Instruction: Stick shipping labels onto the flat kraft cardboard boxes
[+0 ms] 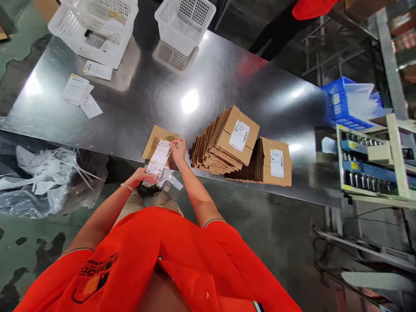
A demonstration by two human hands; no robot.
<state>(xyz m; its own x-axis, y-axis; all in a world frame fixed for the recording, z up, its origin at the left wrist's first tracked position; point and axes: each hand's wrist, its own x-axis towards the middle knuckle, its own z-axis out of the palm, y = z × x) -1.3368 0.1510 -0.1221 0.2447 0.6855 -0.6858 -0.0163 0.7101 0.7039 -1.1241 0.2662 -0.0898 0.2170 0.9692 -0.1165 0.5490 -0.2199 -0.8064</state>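
Note:
A white printed shipping label stretches between my hands, its upper part lying over a flat cardboard box at the table's front edge. My left hand pinches the label's lower end, which hangs past the edge. At the label's upper right side, the fingers of my right hand are closed on it. Just right of that hand, a leaning stack of flat cardboard boxes carries a label on top. Beside it lies a second stack of flat boxes, also labelled on top.
White plastic baskets stand at the table's back. Loose paper labels lie at the left. A blue crate and a rack of bottles are at the right. A bag of scrap strips sits below left. Another person stands beyond the table.

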